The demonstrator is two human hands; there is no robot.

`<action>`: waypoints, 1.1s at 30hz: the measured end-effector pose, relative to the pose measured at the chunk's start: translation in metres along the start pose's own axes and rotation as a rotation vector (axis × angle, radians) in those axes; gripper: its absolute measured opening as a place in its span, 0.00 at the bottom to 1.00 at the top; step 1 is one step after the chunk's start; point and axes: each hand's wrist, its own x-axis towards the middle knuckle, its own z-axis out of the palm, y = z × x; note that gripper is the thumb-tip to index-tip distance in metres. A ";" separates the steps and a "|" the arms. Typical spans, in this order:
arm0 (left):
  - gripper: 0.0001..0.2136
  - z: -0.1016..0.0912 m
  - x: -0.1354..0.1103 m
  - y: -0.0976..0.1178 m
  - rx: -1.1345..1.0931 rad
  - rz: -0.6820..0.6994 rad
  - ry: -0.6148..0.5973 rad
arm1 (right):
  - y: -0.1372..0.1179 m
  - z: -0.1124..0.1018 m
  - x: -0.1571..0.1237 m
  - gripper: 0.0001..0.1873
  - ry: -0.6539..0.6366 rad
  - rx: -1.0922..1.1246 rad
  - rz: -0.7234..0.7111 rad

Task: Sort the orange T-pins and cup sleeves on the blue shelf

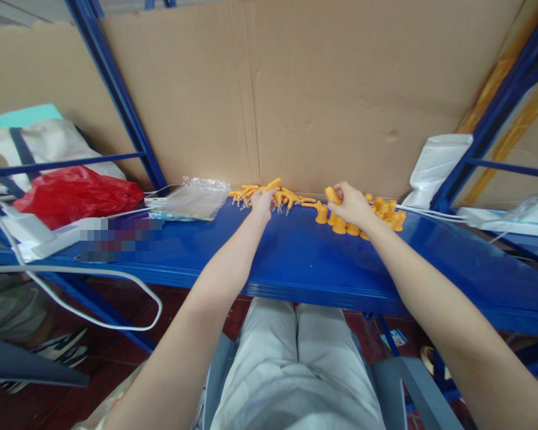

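My left hand (262, 200) is closed on a slim yellow plastic piece (275, 183) that points up and to the right. Around that hand lies a pile of similar yellow pieces (290, 196), with short silvery chains hanging from them. Between the fingers of my right hand (350, 200) is a ribbed yellow plastic piece (332, 194), held tilted. Just below and beside it, several yellow cup-like pieces with flared bases (339, 225) stand in a cluster on the blue tabletop (305, 257). My right wrist hides part of this cluster.
Left of the pile lies a stack of clear plastic bags (192, 200). Farther left are a red plastic bag (78, 194), a white power strip (63, 236) and a looping white cable (150, 322). A cardboard sheet (318, 89) backs the table; blue posts (116, 95) rise on both sides.
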 end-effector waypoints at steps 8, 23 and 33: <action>0.05 0.003 -0.012 0.006 0.058 -0.002 0.090 | -0.005 -0.004 -0.004 0.25 -0.059 -0.020 -0.043; 0.04 0.005 -0.015 0.000 0.058 0.072 0.020 | -0.014 0.005 -0.006 0.02 -0.317 -0.239 -0.070; 0.02 0.012 -0.024 0.003 0.092 0.055 -0.010 | -0.012 -0.001 -0.009 0.11 -0.323 -0.388 -0.100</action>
